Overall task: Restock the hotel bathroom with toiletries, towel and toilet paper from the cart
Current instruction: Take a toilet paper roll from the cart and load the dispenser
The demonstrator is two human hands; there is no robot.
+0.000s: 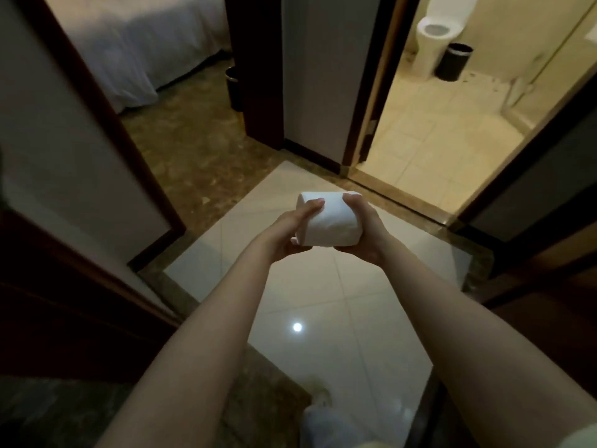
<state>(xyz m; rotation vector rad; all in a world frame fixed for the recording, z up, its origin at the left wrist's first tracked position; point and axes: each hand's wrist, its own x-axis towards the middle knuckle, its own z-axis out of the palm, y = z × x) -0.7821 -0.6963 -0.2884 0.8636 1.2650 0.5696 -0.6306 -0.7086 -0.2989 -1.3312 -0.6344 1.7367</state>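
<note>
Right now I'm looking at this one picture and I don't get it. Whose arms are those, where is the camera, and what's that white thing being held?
There is no machine here. The single picture comes from a wide-angle camera worn on a person's head, looking forward and down, so the two bare arms are that person's own. The left hand and the right hand together grip a white toilet paper roll, one hand on each side. Below them is a glossy tiled floor in a hallway. Ahead on the right, an open doorway shows the bathroom, with a white toilet and a black bin beside it. Ahead on the left, part of a bed with white covers shows.
</note>
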